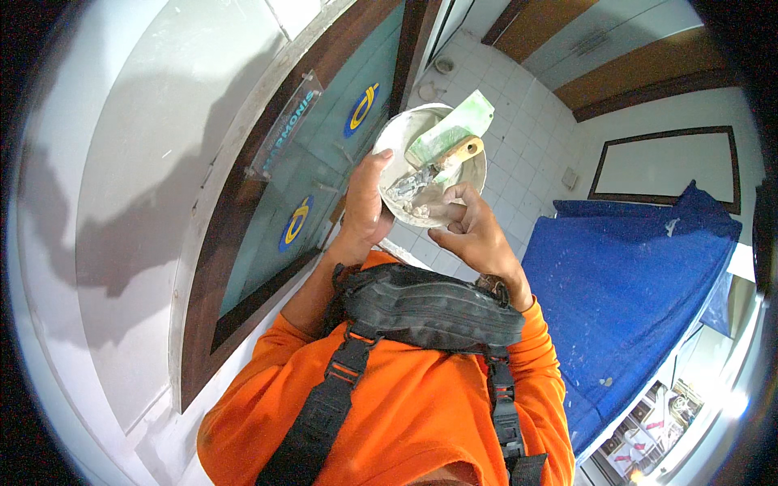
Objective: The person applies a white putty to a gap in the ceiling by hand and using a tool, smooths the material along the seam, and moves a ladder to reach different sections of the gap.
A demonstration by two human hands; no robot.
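My left hand (366,198) grips a round white bowl (396,139) from its left side, thumb over the rim and the other fingers out of sight beneath. Inside lies a putty knife with a yellow handle (463,151), its blade smeared with white paste. Leaning beside the knife, a flat green plastic scraper (450,130) sticks out past the far rim. Pale putty-like paste (412,204) coats the near part of the bowl. My right hand (480,233) is at the near right rim, fingers curled inward and thumb close to them; whatever they pinch is hidden.
On the left stands a glass door (324,154) in a dark wooden frame, with a clear sign plate (284,125). A blue cloth (624,300) covers a large piece at the right. Behind it hangs a framed white board (668,166). White floor tiles (519,121) stretch ahead.
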